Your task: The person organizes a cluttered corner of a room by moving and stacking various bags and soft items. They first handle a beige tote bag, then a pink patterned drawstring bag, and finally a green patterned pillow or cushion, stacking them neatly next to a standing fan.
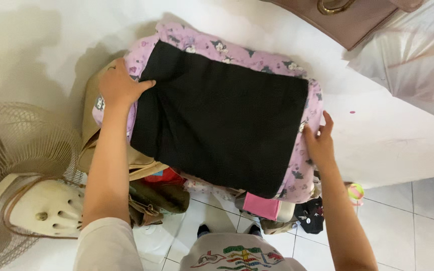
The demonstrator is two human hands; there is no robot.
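Both hands on black cloth

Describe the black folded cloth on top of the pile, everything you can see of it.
The black cloth is a flat, roughly rectangular folded piece of plain dark fabric with a fine, matte weave and no visible print. It lies slightly skewed on top of a lilac patterned cloth, which shows around its far and right edges. The left hand rests at its far left corner, thumb on the black fabric; the right hand is at its right edge, fingers on the lilac cloth. Its near corner hangs over the pile's edge.
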